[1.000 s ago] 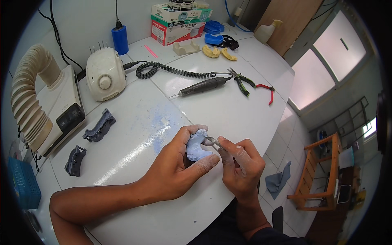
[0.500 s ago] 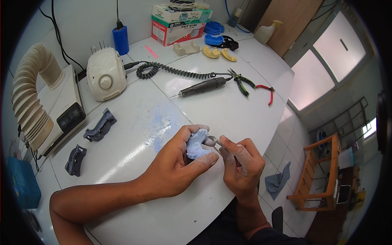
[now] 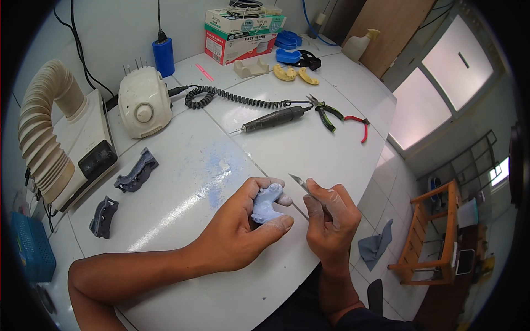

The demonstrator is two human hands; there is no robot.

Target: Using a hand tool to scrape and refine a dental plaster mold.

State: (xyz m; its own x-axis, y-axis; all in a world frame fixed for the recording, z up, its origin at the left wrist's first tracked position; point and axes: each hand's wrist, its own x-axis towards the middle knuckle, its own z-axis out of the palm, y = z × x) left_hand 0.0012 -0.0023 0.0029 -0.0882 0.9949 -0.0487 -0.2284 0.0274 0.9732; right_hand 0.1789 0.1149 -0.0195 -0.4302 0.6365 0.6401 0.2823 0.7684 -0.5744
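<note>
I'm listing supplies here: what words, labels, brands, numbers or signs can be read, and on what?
White-green box: printed lettering, not copied here.
Red-white box: likewise.
Pink strip: any marks too small to read.
Blue cast, knife: no readable text.

Open tabletop (image 3: 317,151) past right hand (image 3: 334,223), handpiece (image 3: 274,119) blocking beyond

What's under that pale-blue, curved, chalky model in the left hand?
The left hand cradles the pale-blue, curved, chalky model; fingertips show past its edge. Its underside, and whatever touches it there, is hidden.
</note>
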